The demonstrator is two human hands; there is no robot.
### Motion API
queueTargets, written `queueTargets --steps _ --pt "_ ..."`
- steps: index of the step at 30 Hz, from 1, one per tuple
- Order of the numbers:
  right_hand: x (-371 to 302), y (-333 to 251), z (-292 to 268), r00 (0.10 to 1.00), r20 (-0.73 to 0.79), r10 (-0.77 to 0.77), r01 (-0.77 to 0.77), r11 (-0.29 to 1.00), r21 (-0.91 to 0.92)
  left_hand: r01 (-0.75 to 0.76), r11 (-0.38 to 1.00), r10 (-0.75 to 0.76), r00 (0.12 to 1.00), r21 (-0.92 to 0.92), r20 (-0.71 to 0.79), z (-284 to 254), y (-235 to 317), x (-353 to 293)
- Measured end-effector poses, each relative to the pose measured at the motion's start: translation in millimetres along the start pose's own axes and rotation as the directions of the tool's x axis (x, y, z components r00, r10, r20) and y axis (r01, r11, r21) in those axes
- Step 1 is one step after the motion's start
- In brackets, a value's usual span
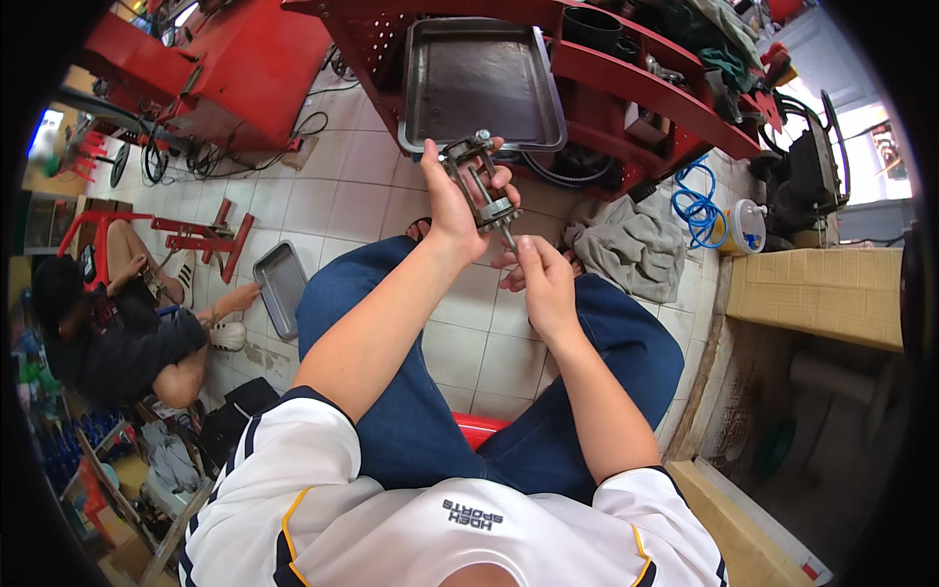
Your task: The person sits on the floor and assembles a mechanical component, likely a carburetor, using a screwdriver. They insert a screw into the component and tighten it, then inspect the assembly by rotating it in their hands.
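Note:
A small metal tool with a frame of bars and a threaded rod down its middle (pixel 479 186), much like a puller, is held up in front of my knees. My left hand (pixel 457 201) is closed around its frame, with the thumb along one side and the fingers curled behind. At the lower end, the thumb and fingers of my right hand (pixel 543 284) pinch the rod that sticks out (pixel 509 238). Just beyond the tool lies a shallow, dark metal tray (pixel 479 83) with a bright rim.
A red tool cart (pixel 636 83) with parts stands ahead. To the right are a grey cloth (pixel 631 245), a blue hose (pixel 696 201) and a cardboard box (pixel 817 293). At left, another person (pixel 127 333) reaches to a small metal tray (pixel 281 289) near a red stand (pixel 220 240).

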State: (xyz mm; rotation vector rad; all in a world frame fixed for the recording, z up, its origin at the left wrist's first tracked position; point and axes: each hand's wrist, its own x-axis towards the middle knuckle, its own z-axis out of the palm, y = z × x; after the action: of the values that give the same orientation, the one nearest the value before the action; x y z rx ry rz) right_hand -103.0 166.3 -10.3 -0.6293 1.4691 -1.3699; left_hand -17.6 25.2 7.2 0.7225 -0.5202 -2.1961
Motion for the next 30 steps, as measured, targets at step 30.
queueTargets --steps 30 --pt "32 12 4 0.994 -0.074 -0.075 0.051 0.955 -0.293 0.139 0.968 -0.069 0.948 0.211 -0.310 -10 -20 19"
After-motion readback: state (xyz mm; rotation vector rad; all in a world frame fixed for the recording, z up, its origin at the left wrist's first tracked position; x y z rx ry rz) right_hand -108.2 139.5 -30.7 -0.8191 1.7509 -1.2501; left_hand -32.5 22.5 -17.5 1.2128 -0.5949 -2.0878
